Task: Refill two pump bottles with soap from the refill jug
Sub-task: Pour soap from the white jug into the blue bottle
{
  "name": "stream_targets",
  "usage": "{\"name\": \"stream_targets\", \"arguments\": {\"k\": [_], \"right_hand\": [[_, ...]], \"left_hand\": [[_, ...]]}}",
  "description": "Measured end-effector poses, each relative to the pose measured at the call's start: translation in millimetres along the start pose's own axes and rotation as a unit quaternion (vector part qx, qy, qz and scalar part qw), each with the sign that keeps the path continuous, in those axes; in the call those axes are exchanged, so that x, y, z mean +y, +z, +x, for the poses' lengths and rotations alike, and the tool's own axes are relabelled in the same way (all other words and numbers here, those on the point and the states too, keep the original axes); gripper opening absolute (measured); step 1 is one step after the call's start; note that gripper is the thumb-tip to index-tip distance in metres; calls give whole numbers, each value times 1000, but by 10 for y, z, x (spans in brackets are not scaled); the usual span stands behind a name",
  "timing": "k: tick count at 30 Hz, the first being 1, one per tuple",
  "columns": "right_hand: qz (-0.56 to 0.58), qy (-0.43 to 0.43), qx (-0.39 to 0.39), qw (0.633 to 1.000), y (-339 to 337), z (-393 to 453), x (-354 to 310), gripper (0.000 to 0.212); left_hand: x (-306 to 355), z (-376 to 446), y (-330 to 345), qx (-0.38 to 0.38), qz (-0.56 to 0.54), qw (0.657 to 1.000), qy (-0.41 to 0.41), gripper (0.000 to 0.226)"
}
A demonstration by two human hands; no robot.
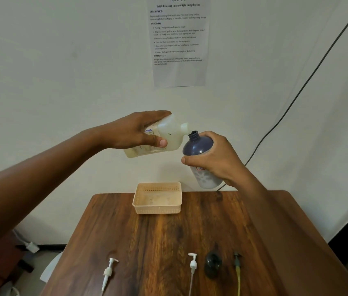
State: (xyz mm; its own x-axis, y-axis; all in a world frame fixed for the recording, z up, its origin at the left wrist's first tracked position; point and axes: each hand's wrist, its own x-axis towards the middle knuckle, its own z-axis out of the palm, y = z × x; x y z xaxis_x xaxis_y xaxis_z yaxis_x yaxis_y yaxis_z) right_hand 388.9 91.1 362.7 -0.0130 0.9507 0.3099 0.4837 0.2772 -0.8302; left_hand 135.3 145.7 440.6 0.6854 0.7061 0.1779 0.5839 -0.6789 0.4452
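My left hand (135,131) grips a translucent white refill jug (170,135), tipped on its side with its spout against the mouth of a dark blue bottle (197,145). My right hand (215,161) holds that bottle by its body, tilted toward the jug, high above the table. Two white pump heads, the left pump head (109,272) and the right pump head (192,263), lie near the table's front edge. Beside them stands a second dark bottle (212,264).
A beige perforated basket (157,207) sits at the back of the wooden table (147,242). A dark pump with a yellow tube (237,272) lies at the front right. A printed sheet (178,39) hangs on the wall; a black cable (297,92) runs down it.
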Motion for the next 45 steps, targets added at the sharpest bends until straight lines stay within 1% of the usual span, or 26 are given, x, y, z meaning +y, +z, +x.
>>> {"name": "stream_targets", "arguments": {"k": [4, 8, 13, 18, 24, 28, 39, 45], "right_hand": [[6, 1, 5, 1000, -15, -3, 15, 67], [10, 3, 10, 1000, -33, 3, 18, 66], [11, 5, 15, 1000, -53, 16, 32, 66], [14, 5, 20, 1000, -63, 23, 37, 65], [13, 2, 26, 1000, -87, 36, 30, 66], [13, 4, 30, 999, -99, 38, 13, 65], [22, 2, 36, 999, -146, 16, -37, 64], [22, 2, 41, 999, -154, 8, -40, 62]], "left_hand": [[16, 40, -30, -2, 8, 1000, 2, 78], [9, 87, -50, -6, 4, 1000, 13, 74], [17, 131, -63, -4, 3, 1000, 15, 82], [23, 174, -77, -15, 2, 1000, 27, 77], [35, 204, -103, -10, 4, 999, 32, 76], [52, 221, -113, -9, 8, 999, 37, 72], [111, 237, -171, -11, 10, 999, 33, 73], [151, 230, -183, -14, 21, 999, 36, 79]]}}
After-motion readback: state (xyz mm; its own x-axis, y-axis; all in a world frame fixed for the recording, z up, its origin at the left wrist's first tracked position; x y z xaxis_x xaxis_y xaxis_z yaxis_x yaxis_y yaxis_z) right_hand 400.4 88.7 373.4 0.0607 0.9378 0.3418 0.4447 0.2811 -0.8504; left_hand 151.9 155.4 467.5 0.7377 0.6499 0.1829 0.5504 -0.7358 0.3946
